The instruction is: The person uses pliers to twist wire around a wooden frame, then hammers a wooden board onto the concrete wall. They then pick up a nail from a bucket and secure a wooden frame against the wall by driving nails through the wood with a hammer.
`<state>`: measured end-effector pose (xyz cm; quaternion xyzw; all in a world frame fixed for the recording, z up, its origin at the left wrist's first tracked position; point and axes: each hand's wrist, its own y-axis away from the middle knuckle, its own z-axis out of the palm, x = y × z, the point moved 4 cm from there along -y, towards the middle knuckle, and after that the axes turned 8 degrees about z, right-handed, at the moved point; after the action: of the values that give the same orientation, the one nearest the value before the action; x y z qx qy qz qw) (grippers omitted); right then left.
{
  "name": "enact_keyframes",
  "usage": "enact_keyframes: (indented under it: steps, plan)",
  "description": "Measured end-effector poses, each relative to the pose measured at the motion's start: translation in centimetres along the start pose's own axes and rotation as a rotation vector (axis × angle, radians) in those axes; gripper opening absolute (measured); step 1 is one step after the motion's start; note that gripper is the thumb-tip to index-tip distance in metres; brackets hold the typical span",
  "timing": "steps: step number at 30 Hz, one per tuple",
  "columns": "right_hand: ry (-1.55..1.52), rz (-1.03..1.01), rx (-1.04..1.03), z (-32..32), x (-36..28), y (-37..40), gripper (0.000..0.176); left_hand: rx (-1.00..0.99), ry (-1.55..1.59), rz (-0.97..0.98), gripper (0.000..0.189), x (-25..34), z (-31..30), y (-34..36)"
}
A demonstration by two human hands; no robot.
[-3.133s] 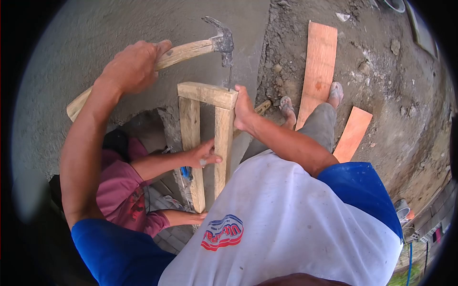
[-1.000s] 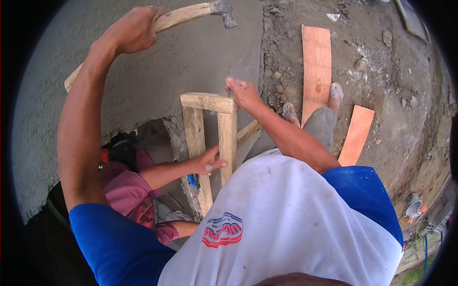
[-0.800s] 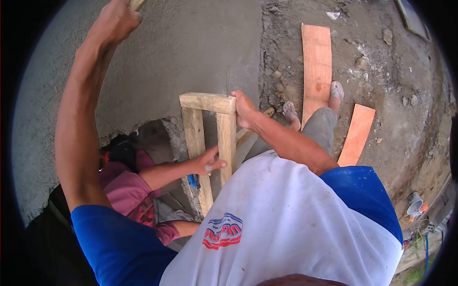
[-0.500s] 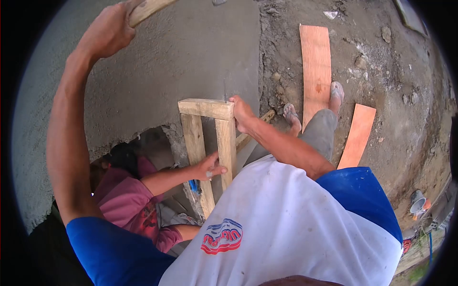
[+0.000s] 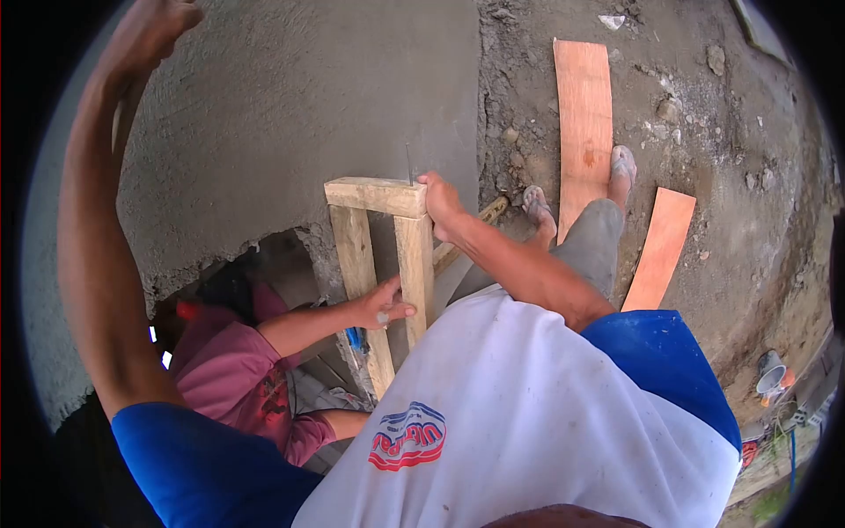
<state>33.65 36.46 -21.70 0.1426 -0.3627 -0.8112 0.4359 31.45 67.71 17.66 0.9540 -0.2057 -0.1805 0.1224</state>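
My left hand (image 5: pixel 163 31) is raised at the upper left, closed round a hammer; only a pale strip of its wooden handle (image 5: pixel 117 128) shows behind my wrist, and its head is hidden. My right hand (image 5: pixel 443 207) grips the corner of a wooden frame (image 5: pixel 370 195), made of two long pieces under a short crosspiece. A nail (image 5: pixel 408 163) stands upright in the crosspiece, close to my right fingertips. Lower down, a co-worker's hand (image 5: pixel 385 304) rests against the frame's long pieces.
A co-worker in a maroon shirt (image 5: pixel 233 361) crouches in an opening at the lower left. Grey cement wall (image 5: pixel 308 106) rises beyond the frame. Two plywood strips (image 5: pixel 584 123) (image 5: pixel 660 246) lie on rough ground by my feet. A small bucket (image 5: pixel 771 374) lies at the far right.
My left hand has moved up and to the left, swinging the hammer back, so its head has left the view. The right hand and frame have barely shifted.
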Motion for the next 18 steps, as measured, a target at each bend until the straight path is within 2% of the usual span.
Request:
enact_keyframes:
  steps: [2,4,5,9,11,13,15,18]
  plan:
    - [0.02,-0.018,0.031,0.2,-0.6,0.7,0.044,0.028,0.103,-0.212,0.034,-3.8,0.3,-0.6]
    - [0.045,-0.016,0.036,0.2,-0.4,1.3,0.047,0.07,0.153,-0.275,0.034,-0.4,2.5,1.8]
    - [0.063,-0.015,0.024,0.3,-0.3,1.5,0.049,0.108,0.153,-0.228,0.032,4.1,4.9,4.4]
    - [0.032,-0.037,0.029,0.5,-0.8,1.9,0.05,-0.368,-0.264,0.301,0.035,7.2,9.0,6.6]
    - [0.01,0.022,-0.03,0.1,-0.3,0.8,0.051,-0.327,-0.259,0.314,0.037,6.5,7.2,6.1]
    - [0.025,0.016,-0.041,0.1,0.0,0.4,0.051,-0.025,-0.088,0.029,0.039,1.9,0.5,2.8]
    - [0.072,-0.056,0.012,0.0,-0.4,0.6,0.051,0.111,-0.012,-0.152,0.038,-0.2,-1.2,0.3]
    - [0.027,-0.019,0.004,0.0,-0.2,0.6,0.052,0.056,-0.021,-0.233,0.04,-0.4,1.9,-1.1]
